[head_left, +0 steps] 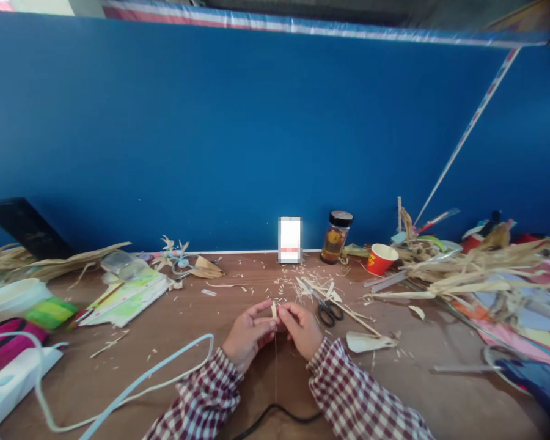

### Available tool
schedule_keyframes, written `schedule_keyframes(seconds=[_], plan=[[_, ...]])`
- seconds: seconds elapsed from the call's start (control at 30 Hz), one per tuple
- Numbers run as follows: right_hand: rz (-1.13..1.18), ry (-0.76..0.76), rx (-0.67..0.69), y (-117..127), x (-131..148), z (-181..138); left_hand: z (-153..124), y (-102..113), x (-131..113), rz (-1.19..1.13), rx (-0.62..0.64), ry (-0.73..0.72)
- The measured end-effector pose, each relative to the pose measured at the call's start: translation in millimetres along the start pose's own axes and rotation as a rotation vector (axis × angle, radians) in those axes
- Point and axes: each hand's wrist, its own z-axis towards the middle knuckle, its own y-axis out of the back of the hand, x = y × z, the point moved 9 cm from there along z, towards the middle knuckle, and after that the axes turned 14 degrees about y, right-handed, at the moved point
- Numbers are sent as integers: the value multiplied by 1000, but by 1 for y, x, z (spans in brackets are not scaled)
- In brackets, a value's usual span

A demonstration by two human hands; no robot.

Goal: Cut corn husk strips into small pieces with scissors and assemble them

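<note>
Between my two hands stands a small pale husk-like strip (274, 310), held upright. My left hand (248, 335) pinches it between thumb and fingers. Close against its other side, my right hand (304, 330) is closed in a pinch; what lies between those fingertips is too small to make out. A thin thread (275, 373) hangs straight down from between the hands toward the table edge. Just beyond my right hand lie black-handled scissors (330, 313), their blades among pale cut slivers (308, 286).
A dark-lidded jar (336, 238) and a red paper cup (382, 259) stand near the blue partition (238, 134). Dried husks (476, 281) pile at right, by a glue gun (534, 379). A white cable (151, 366) and power strip (16, 385) lie at left.
</note>
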Motion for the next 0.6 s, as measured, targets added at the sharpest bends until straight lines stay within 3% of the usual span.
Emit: schedule_keyframes(seconds=[0.6], plan=[[-94,48,8,2,-3,-1,2,2,9,76,-60,-21]])
